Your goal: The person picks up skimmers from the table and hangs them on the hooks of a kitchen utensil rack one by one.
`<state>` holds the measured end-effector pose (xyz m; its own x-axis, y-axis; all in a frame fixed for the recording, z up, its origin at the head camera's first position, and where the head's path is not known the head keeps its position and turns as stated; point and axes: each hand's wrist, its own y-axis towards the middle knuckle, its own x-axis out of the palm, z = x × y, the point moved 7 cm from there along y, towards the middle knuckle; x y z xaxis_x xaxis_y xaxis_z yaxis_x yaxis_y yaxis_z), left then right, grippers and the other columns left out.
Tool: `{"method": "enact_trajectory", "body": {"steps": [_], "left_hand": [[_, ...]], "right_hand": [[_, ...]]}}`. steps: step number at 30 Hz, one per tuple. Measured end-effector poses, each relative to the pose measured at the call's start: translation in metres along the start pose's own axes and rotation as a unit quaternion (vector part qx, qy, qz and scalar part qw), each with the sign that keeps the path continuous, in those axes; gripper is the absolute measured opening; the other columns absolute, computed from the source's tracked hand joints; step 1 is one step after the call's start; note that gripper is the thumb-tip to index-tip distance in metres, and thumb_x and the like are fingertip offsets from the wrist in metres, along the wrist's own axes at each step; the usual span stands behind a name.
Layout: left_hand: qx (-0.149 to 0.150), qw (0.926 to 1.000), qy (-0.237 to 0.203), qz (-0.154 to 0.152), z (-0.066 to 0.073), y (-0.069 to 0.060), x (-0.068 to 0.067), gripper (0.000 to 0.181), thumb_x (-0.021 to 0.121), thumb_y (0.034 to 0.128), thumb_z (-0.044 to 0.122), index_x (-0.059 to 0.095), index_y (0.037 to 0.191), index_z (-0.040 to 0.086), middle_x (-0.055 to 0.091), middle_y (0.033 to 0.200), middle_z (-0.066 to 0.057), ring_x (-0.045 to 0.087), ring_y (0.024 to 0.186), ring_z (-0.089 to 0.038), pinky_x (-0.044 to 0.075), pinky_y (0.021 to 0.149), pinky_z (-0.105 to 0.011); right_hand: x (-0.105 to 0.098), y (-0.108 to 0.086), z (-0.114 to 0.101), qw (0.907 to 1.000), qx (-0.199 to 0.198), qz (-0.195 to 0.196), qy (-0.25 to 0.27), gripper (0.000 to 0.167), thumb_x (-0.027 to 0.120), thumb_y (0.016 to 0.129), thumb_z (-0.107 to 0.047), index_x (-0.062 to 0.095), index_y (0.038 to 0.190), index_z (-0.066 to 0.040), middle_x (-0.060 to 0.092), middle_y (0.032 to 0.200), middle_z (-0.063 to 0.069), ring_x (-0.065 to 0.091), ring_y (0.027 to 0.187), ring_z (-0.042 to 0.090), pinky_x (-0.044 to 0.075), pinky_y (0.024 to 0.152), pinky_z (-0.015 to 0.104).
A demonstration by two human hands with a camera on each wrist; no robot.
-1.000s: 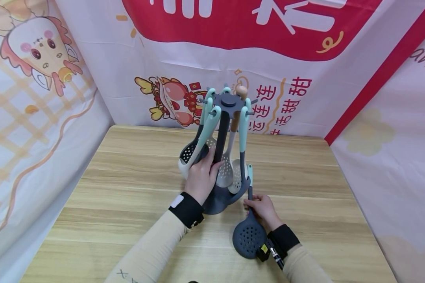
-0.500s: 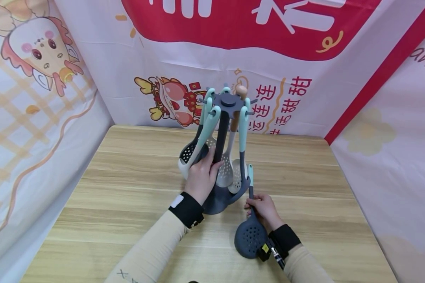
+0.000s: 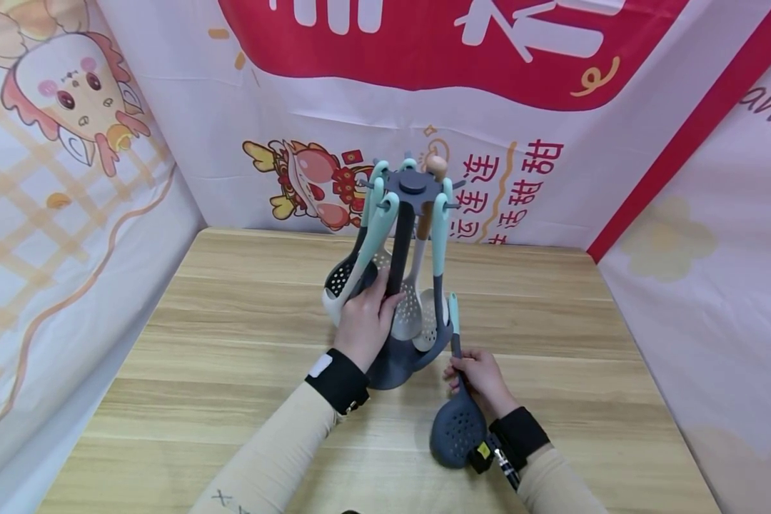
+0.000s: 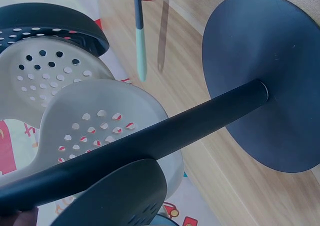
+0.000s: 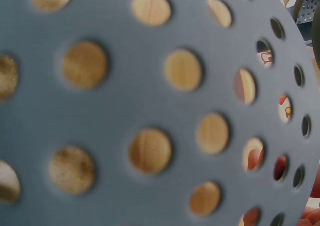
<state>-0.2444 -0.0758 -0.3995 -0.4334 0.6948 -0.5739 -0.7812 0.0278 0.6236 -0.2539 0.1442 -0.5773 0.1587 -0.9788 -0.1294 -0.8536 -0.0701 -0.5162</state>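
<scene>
My left hand (image 3: 365, 321) grips the dark post (image 3: 401, 250) of a utensil rack, low down. Hooks around the rack's top disc (image 3: 413, 184) carry several hanging kitchen tools, mostly with mint handles; the round base (image 4: 265, 80) is dark. To the rack's right, my right hand (image 3: 480, 375) holds a dark skimmer (image 3: 457, 432) by the lower part of its handle. The skimmer's mint end points away from me, its perforated head toward me. That head fills the right wrist view, hiding most of the hand there.
The wooden table (image 3: 244, 400) extends around the rack on all sides. A printed cloth (image 3: 373, 114) hangs behind its far edge, with more cloth at both sides. A perforated spoon (image 4: 100, 116) and other tools hang near my left hand.
The skimmer has shifted slightly right and turned, so its head shows narrower. My right hand has moved a little with it. My left hand and the rack look unmoved.
</scene>
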Motion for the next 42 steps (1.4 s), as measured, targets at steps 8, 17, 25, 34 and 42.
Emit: {"method": "enact_trajectory", "body": {"steps": [8, 17, 25, 34, 42], "left_hand": [[-0.003, 1.0000, 0.004, -0.003, -0.001, 0.000, 0.000, 0.037, 0.066, 0.0959, 0.019, 0.058, 0.127, -0.001, 0.072, 0.094, -0.017, 0.073, 0.085, -0.029, 0.061, 0.075, -0.040], [-0.006, 1.0000, 0.000, -0.002, -0.001, 0.000, -0.001, 0.040, 0.066, 0.0959, 0.019, 0.057, 0.129, -0.002, 0.072, 0.100, -0.019, 0.073, 0.089, -0.030, 0.061, 0.078, -0.040], [-0.012, 0.9999, -0.001, -0.010, -0.002, 0.000, 0.000, 0.037, 0.065, 0.0963, 0.019, 0.057, 0.127, 0.000, 0.072, 0.097, -0.017, 0.073, 0.088, -0.029, 0.061, 0.078, -0.040], [-0.014, 0.9999, -0.002, -0.009, -0.002, 0.000, 0.000, 0.039, 0.065, 0.0962, 0.019, 0.057, 0.129, 0.000, 0.072, 0.100, -0.018, 0.073, 0.089, -0.029, 0.061, 0.079, -0.040], [-0.007, 1.0000, -0.003, -0.003, -0.001, 0.001, 0.000, 0.037, 0.066, 0.0956, 0.017, 0.057, 0.127, -0.001, 0.072, 0.093, -0.016, 0.073, 0.084, -0.029, 0.061, 0.072, -0.040]], "right_hand": [[-0.002, -0.007, -0.013, 0.9998, -0.017, 0.006, 0.000, 0.032, 0.051, 0.102, -0.009, 0.051, 0.127, 0.010, 0.068, 0.081, 0.006, 0.060, 0.059, 0.010, 0.053, 0.055, 0.025], [-0.003, -0.017, -0.032, 0.9978, -0.052, 0.030, 0.028, 0.034, 0.049, 0.102, -0.009, 0.047, 0.129, 0.011, 0.066, 0.080, 0.005, 0.058, 0.058, 0.013, 0.051, 0.053, 0.025], [-0.004, -0.022, -0.040, 0.9961, -0.064, 0.046, 0.038, 0.039, 0.049, 0.101, -0.009, 0.044, 0.135, 0.009, 0.064, 0.080, 0.003, 0.054, 0.056, 0.010, 0.049, 0.051, 0.023], [-0.007, -0.029, -0.047, 0.9945, -0.075, 0.065, 0.034, 0.040, 0.051, 0.101, -0.014, 0.045, 0.136, 0.006, 0.065, 0.082, 0.003, 0.054, 0.056, 0.011, 0.050, 0.052, 0.024], [-0.006, -0.033, -0.053, 0.9908, -0.106, 0.074, 0.040, 0.035, 0.047, 0.102, -0.011, 0.049, 0.133, 0.006, 0.064, 0.078, 0.002, 0.052, 0.054, 0.011, 0.048, 0.049, 0.024]]}}
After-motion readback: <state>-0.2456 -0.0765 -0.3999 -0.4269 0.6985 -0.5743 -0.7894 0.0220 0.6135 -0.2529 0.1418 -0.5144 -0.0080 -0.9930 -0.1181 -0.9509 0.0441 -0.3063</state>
